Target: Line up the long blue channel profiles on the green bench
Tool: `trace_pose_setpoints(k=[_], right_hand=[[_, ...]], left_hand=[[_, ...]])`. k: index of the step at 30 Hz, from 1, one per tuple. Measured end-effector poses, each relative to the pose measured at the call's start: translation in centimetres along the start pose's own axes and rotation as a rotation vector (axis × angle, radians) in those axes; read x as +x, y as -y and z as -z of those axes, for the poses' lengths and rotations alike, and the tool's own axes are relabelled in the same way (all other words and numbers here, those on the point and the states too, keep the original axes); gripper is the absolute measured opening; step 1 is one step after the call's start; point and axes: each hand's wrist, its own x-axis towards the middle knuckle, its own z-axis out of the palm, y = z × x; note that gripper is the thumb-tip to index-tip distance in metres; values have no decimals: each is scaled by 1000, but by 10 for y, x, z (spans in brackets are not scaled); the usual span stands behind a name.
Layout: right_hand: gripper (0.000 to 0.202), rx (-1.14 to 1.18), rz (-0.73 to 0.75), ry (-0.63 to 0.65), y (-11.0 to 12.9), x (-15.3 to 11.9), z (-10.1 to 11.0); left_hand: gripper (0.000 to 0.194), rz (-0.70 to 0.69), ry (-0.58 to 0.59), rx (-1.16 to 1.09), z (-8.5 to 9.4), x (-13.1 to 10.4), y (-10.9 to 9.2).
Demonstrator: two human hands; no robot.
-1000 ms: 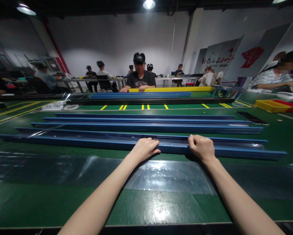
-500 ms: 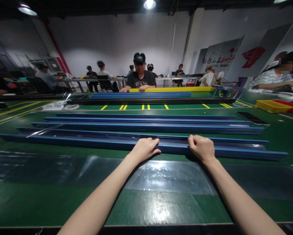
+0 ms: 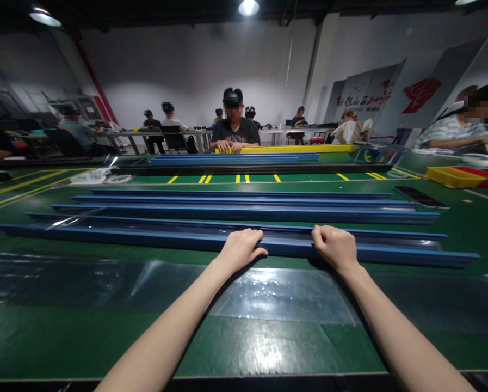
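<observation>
Across the green table lies a long blue channel strip [image 3: 137,238], its open side facing up. My left hand [image 3: 241,249] is closed over the near wall of this strip, close to its middle, fingers curled inside and thumb in front. A little to the right, my right hand [image 3: 335,246] grips the same wall, its fingers bent into a fist. Inside the channel some clear film [image 3: 70,219] shows at the left. Between my forearms and beyond them, a wide clear plastic sheet [image 3: 284,294] lies flat on the table, in front of the strip.
Behind lie more blue channel strips [image 3: 244,209], a phone-like dark slab [image 3: 420,197] and a long black strip [image 3: 252,169]. A yellow tray [image 3: 453,177] and a red tray [image 3: 486,175] stand at right. Opposite, a person [image 3: 235,130] holds a yellow strip [image 3: 301,148].
My hands stay on the blue strip, with only a very slight shift. Across the table, the other person's hands have come closer together on the yellow strip.
</observation>
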Motion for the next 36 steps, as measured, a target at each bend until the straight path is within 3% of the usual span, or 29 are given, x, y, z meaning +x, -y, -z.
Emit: trace_pose_setpoints(k=[9,14,20,23,36], right_hand=[[42,-5,138,-12,5,1,7],[41,37,207,-55,22,2,9],[40,64,209,107,38,7,4],[41,44,181,137,37,9,1],[43,23,144,26,14,7,-3]], left_hand=[[29,58,-51,0,0,-1,-5],[29,64,-44,-7,2,1,-6],[29,61,-44,15,2,0,-7],[29,41,-58,39,1,-2,-8],[40,-52,-76,124,1,-1,-5]])
